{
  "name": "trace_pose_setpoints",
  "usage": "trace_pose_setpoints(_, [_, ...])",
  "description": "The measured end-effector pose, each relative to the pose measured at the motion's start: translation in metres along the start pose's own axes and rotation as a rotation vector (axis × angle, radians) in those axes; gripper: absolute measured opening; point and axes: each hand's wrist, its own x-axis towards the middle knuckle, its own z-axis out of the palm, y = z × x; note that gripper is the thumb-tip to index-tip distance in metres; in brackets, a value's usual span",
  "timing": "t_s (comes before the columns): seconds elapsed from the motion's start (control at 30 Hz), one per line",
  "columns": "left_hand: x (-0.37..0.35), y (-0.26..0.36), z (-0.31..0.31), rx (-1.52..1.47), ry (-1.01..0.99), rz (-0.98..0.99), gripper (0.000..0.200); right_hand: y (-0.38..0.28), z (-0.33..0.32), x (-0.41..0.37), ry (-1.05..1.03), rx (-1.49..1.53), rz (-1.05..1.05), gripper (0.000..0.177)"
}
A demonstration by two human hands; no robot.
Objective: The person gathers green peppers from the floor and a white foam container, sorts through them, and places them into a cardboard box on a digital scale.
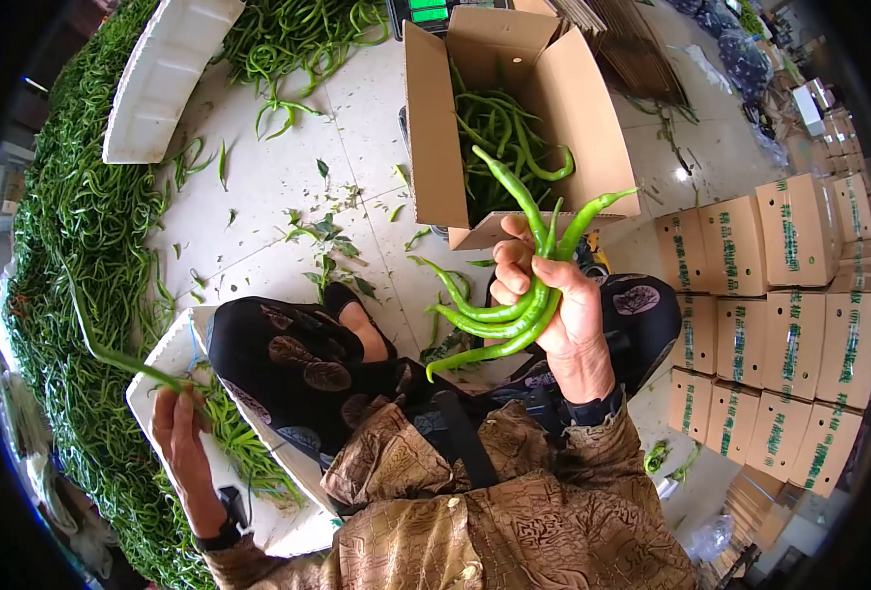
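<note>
Gripping a bunch of peppers [490, 326] in the right hand [571, 315], pointed at the box [434, 128] just beyond; pinching a single pepper [121, 360] in the left hand [176, 433].

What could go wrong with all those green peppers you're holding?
1. The right hand grips a bunch of peppers that fan out in different directions; one might slip out and miss the box.
2. The left hand holds a single pepper by one end, so it could bend or snap.
3. Stray leaves litter the floor and might be slippery.
</note>
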Motion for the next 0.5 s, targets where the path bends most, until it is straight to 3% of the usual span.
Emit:
trace_pose_setpoints(0.1, [-0.021, -0.048, -0.057, 0.587, 0.141, -0.133, 0.020, 0.002, 0.001, 0.003, -0.027, 0.102, 0.019, 0.056])
trace_pose_setpoints(0.2, [-0.043, -0.021, -0.009, 0.444, 0.318, 0.161, 0.024, 0.007, 0.005, 0.005, 0.009, 0.108, 0.048, 0.059])
trace_pose_setpoints(0.3, [-0.049, 0.034, 0.066, 0.304, -0.008, 0.236, 0.031, 0.014, 0.009, 0.011, -0.129, 0.149, 0.121, 0.061])
trace_pose_setpoints(0.37, [-0.038, 0.061, 0.123, 0.571, -0.269, 0.621, 0.053, 0.017, 0.019, 0.010, -0.137, 0.174, 0.143, 0.066])
trace_pose_setpoints(0.4, [-0.031, 0.065, 0.148, 0.580, -0.433, 0.682, 0.059, 0.018, 0.025, 0.009, -0.122, 0.178, 0.150, 0.068])
trace_pose_setpoints(0.5, [-0.023, 0.045, 0.209, 0.641, -0.598, 1.018, 0.064, 0.017, 0.040, 0.002, -0.070, 0.179, 0.136, 0.069])
